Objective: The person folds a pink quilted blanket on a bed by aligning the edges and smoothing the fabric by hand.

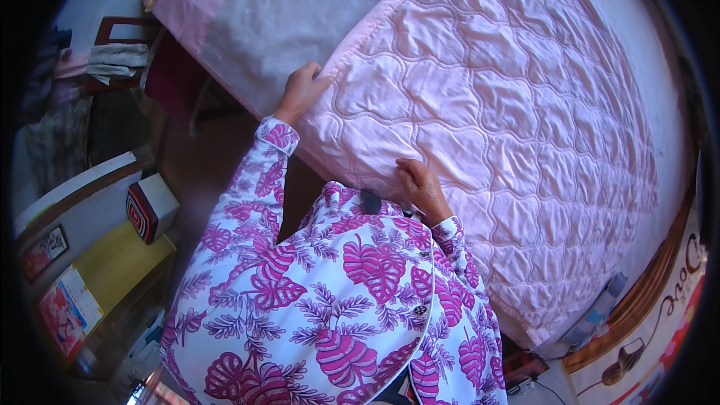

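Left hand (298, 94): fingers narrow, pinching the border of the pink quilt (450, 101) at its left side. Right hand (422, 190): fingers curled in, at the quilt's near edge; can't tell if any fabric is gripped. Quilt spread over the right part of the bed, wrinkled; pale sheet (262, 26) bare to its left, far side.
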Demonstrator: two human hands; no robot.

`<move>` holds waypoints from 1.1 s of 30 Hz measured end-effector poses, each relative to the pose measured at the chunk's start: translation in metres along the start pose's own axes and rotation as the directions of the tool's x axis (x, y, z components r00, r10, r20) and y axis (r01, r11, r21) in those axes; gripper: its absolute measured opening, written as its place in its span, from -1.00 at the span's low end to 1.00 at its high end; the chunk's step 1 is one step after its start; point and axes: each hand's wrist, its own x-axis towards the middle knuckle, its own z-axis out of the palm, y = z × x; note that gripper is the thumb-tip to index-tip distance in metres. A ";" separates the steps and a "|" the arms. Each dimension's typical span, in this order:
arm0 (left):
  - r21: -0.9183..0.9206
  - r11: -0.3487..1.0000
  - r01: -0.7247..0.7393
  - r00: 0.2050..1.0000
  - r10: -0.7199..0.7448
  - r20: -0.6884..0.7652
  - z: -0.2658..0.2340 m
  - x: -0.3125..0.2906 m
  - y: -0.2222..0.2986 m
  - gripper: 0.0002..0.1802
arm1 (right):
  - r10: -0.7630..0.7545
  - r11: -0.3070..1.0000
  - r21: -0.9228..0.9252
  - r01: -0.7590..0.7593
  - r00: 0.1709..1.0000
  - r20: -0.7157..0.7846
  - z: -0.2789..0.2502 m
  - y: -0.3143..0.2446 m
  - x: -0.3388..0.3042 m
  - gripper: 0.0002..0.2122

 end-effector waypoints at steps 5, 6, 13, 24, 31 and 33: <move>-0.526 0.850 -0.016 0.961 0.158 0.227 -0.017 -0.022 0.061 -0.64 | 0.065 0.989 0.137 -0.056 0.996 -0.062 -0.004 -0.003 0.008 -0.81; -0.628 0.775 0.071 0.944 0.152 0.294 -0.019 -0.025 0.069 -0.64 | 0.061 0.984 0.170 -0.046 0.995 -0.083 -0.007 -0.010 0.016 -0.81; -0.756 0.646 -0.105 0.904 0.378 0.198 -0.031 -0.056 0.127 -0.58 | 0.004 0.911 0.399 0.102 0.967 -0.256 -0.021 -0.065 0.046 -0.83; -0.899 0.082 0.429 0.882 0.174 0.437 -0.022 -0.072 0.135 -0.59 | 0.044 0.842 0.529 0.107 0.963 -0.265 -0.018 -0.112 0.054 -0.83; -0.894 -0.028 0.448 0.880 0.192 0.435 -0.016 -0.077 0.131 -0.59 | 0.041 0.800 0.592 0.099 0.975 -0.220 -0.022 -0.124 0.052 -0.87; -0.899 -0.015 0.438 0.884 0.192 0.427 -0.017 -0.078 0.131 -0.58 | 0.054 0.777 0.625 0.077 0.981 -0.189 -0.024 -0.127 0.051 -0.88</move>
